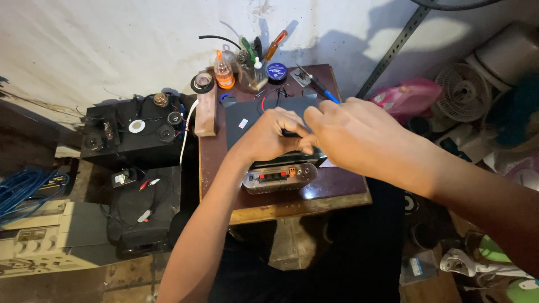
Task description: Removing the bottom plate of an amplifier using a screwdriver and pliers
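Gripping the black lid point(264, 109) with both our hands point(275, 134) point(353, 134) together over the amplifier chassis point(279, 178), near the bench point(337, 191) front edge.

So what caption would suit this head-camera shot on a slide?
Both hands, left and right, work on a black-cased electronic unit on a small wooden table.

Person, head view. Left hand point(273, 136): bare, no glove, ring or watch visible; forearm bare to the frame's lower edge. Right hand point(355, 134): bare, no glove or ring; forearm bare, no sleeve visible. Dark garment covers the lap below.
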